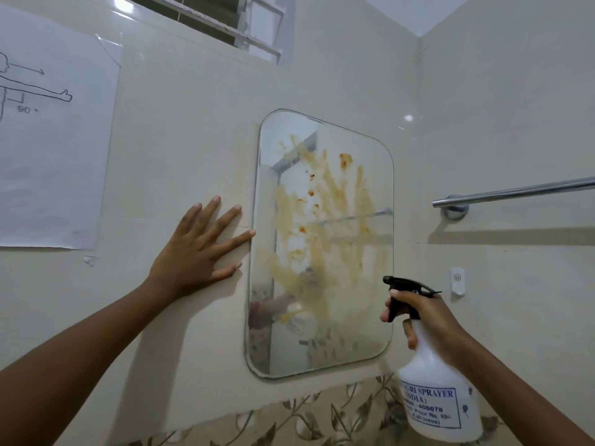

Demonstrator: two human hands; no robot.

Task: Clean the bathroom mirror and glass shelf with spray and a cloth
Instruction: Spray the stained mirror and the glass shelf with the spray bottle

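A rounded rectangular mirror (338,317) hangs on the cream tiled wall, its middle smeared with brown-orange stains. My left hand (199,252) lies flat on the wall just left of the mirror, fingers spread, one fingertip at the mirror's edge. My right hand (425,320) grips the neck of a white spray bottle (438,397) with a black trigger head, its nozzle pointing left at the mirror's lower right part. No cloth or glass shelf is in view, apart from a shelf-like line reflected in the mirror.
A chrome towel bar (515,191) juts from the right wall. A white paper sheet (54,140) with a line drawing is taped at the left. A louvred window (225,24) sits above. A small white hook (457,281) hangs right of the mirror. Floral tiles (322,413) run below.
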